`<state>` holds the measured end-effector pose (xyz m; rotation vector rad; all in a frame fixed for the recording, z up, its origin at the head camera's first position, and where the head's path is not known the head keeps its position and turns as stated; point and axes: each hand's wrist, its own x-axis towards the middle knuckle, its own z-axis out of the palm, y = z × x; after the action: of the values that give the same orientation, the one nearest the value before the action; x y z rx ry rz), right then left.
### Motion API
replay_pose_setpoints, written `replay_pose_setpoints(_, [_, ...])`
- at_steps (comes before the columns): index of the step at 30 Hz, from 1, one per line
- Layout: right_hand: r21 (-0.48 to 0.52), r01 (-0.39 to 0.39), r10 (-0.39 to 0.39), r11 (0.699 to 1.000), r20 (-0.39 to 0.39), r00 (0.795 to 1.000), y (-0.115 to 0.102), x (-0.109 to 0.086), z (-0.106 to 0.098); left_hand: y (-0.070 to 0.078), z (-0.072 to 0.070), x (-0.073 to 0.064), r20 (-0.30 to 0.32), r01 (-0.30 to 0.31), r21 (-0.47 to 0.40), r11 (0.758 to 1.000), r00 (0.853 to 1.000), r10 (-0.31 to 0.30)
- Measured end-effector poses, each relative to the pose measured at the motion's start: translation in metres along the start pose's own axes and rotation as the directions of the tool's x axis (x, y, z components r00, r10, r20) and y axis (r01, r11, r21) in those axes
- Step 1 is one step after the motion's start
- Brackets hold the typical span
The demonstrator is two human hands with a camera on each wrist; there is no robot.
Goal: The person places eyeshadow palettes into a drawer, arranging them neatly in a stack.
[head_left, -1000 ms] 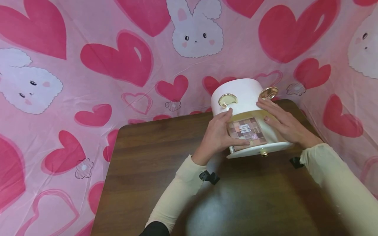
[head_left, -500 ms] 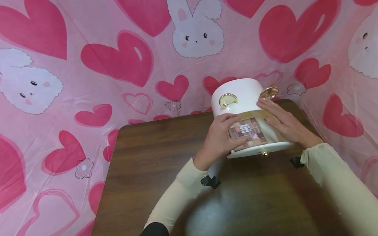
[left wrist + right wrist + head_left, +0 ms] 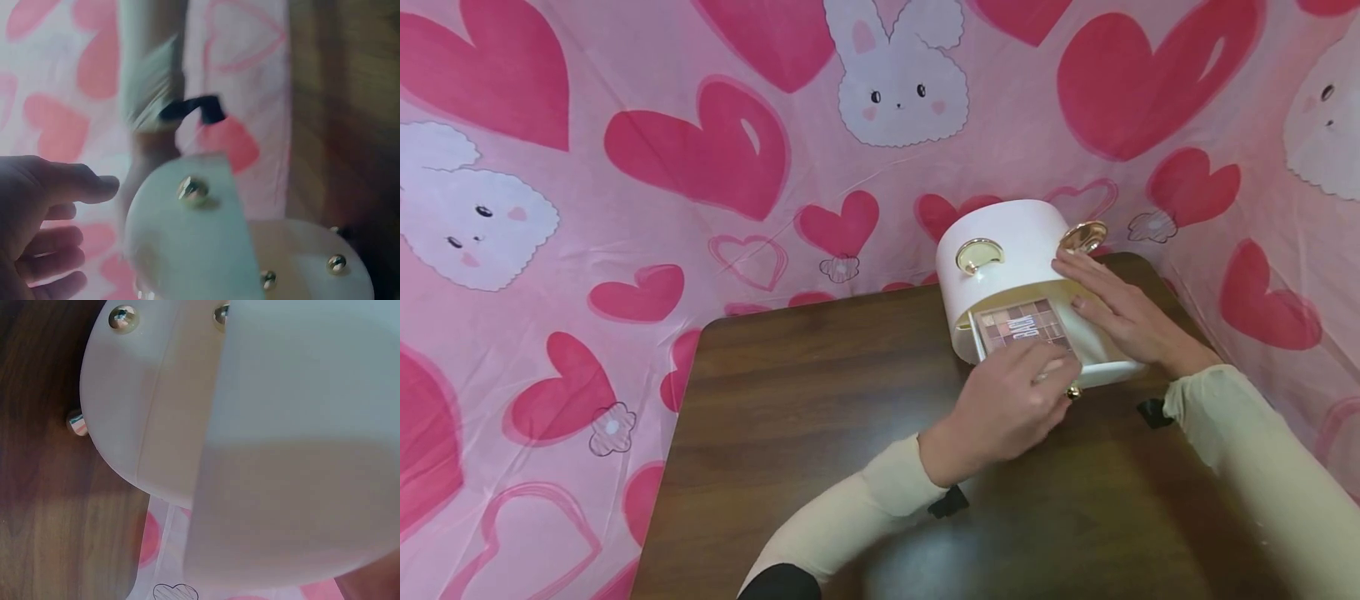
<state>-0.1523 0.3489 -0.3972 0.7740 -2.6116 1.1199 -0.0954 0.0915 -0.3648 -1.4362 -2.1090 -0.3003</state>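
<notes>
A white rounded cosmetics organizer (image 3: 1026, 229) with gold ear-like ornaments (image 3: 1084, 237) stands on the table. Its upper drawer is pulled out, showing its white front (image 3: 181, 247) and round gold knob (image 3: 192, 190). Inside the drawer lies an eyeshadow palette (image 3: 1009, 322) with a grid of shades and white lettering. My left hand (image 3: 1011, 404) is at the drawer front near the knob; in the left wrist view its loosely bent fingers (image 3: 59, 240) hold nothing and sit apart from the front. My right hand (image 3: 1131, 321) rests on the organizer's right side, fingers extended.
The brown wooden table (image 3: 790, 400) spreads left and in front of the organizer. A pink cloth (image 3: 760, 50) with hearts and rabbits hangs behind and beside it. Lower drawers with gold knobs (image 3: 123, 319) show below the pulled-out one.
My left hand has left the palette's left edge and moved toward me and right, to the drawer front by the knob. My right hand has stayed on the organizer's side.
</notes>
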Motion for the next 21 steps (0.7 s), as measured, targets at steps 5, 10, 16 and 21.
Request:
replay_pose_setpoints(5, [-0.004,-0.001,0.001,1.0,-0.005,1.0,0.001,0.0,0.0,0.02,0.011,0.0,-0.037,-0.21,0.173,0.962,0.975,0.219])
replay_pose_setpoints(10, [-0.011,0.0,0.0,1.0,-0.008,1.0,0.001,-0.001,0.0,0.029,0.007,0.004,-0.11,-0.321,0.292,0.901,0.925,0.365])
replay_pose_setpoints(16, [-0.013,0.015,-0.015,1.0,-0.014,1.0,0.002,-0.001,0.0,0.034,0.027,0.003,0.011,-0.388,0.318,0.865,0.914,0.406])
replay_pose_setpoints(21, [-0.004,0.012,-0.012,1.0,-0.009,1.0,0.001,0.0,0.0,0.034,0.053,0.001,0.121,-0.401,0.307,0.863,0.916,0.382])
